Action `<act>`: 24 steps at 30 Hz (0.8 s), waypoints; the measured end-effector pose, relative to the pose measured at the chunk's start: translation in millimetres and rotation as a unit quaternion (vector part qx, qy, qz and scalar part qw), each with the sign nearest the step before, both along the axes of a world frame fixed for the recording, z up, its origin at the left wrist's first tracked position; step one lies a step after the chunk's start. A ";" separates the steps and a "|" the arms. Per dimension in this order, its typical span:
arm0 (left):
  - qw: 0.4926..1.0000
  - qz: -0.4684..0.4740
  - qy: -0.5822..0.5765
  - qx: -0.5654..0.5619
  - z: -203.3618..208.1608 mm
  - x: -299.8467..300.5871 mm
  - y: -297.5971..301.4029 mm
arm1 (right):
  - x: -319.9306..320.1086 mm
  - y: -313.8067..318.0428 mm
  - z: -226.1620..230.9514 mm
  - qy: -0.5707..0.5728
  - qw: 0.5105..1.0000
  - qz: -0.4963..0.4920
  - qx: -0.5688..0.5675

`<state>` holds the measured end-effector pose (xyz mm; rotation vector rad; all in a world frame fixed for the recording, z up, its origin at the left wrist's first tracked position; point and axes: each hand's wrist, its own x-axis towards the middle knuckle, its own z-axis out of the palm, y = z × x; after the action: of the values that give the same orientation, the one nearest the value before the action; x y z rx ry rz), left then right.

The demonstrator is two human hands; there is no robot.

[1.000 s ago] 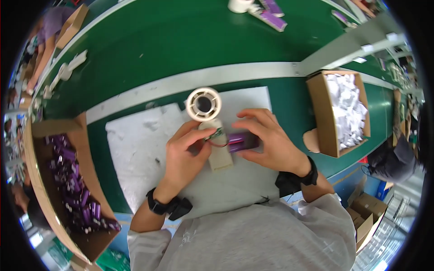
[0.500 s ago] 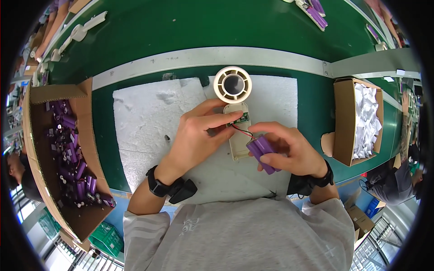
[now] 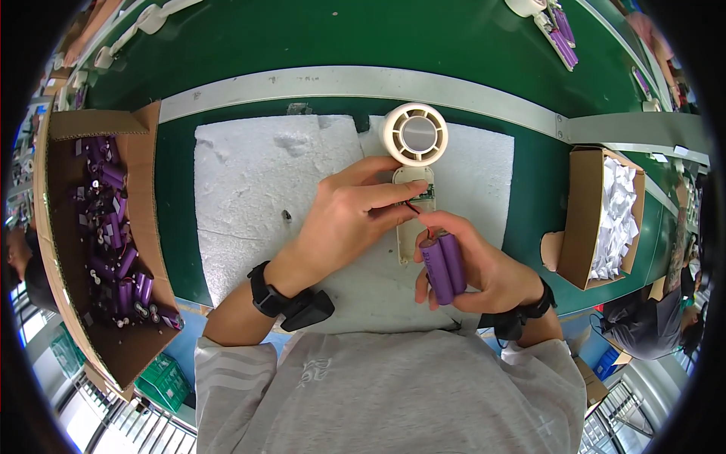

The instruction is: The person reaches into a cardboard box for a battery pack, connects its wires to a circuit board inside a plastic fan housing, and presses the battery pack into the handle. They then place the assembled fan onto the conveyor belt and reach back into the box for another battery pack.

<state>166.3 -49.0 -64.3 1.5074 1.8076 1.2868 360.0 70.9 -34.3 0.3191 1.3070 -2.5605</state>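
A cream handheld fan body (image 3: 415, 135) lies with its round head away from me and its handle shell (image 3: 406, 246) open toward me. A small green circuit board (image 3: 428, 193) sits in the upper part of the shell. My left hand (image 3: 344, 212) is closed at the neck, with forefinger and thumb pinching at the board and the wires by it. My right hand (image 3: 488, 268) holds a purple two-cell battery pack (image 3: 444, 266) upright over the handle's right side. Its thin wires (image 3: 414, 207) run toward the board; fingers partly hide them.
A white foam sheet (image 3: 249, 174) lies under the work. An open carton (image 3: 147, 204) of purple battery packs stands left, a carton (image 3: 578, 219) of white pieces right. Beyond a metal rail (image 3: 333, 80), more fan parts (image 3: 558, 38) lie on the green bench.
My right hand has turned the battery pack more upright and drawn its forefinger and thumb in toward the wires. My left hand keeps its place at the board. The whole view has shifted slightly.
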 end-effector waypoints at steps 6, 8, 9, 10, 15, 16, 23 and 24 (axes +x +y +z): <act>1.000 0.003 -0.006 0.015 -5.3 -0.3 -1.2 | -2.5 -2.9 -2.4 0.055 0.976 0.023 0.208; 1.000 0.004 -0.005 0.008 -4.0 -0.9 -1.3 | -3.6 -3.7 -2.1 0.087 0.958 0.023 0.271; 1.000 0.004 -0.004 0.004 -3.5 -1.2 -1.4 | -5.4 -6.8 0.3 0.107 0.930 -0.014 0.352; 1.000 0.005 -0.004 0.004 -3.2 -1.3 -1.3 | -7.6 -10.5 2.6 0.127 0.893 -0.050 0.430; 1.000 0.000 -0.011 0.006 -3.4 -0.7 -1.2 | -12.9 -20.2 2.0 0.193 0.795 -0.085 0.569; 1.000 -0.005 -0.011 0.006 -4.3 -0.8 -1.6 | -13.2 -21.5 0.1 0.192 0.795 -0.085 0.569; 0.999 -0.023 0.023 -0.013 -0.9 -1.3 -3.6 | -14.0 -18.9 -9.6 0.213 0.755 -0.071 0.617; 0.999 -0.020 0.030 -0.009 -0.8 -1.0 -4.2 | -12.9 -18.4 -10.1 0.213 0.755 -0.070 0.616</act>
<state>165.2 -53.2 -65.1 1.5812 1.8117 1.2136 347.0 52.4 -44.3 0.0116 3.0853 -1.4389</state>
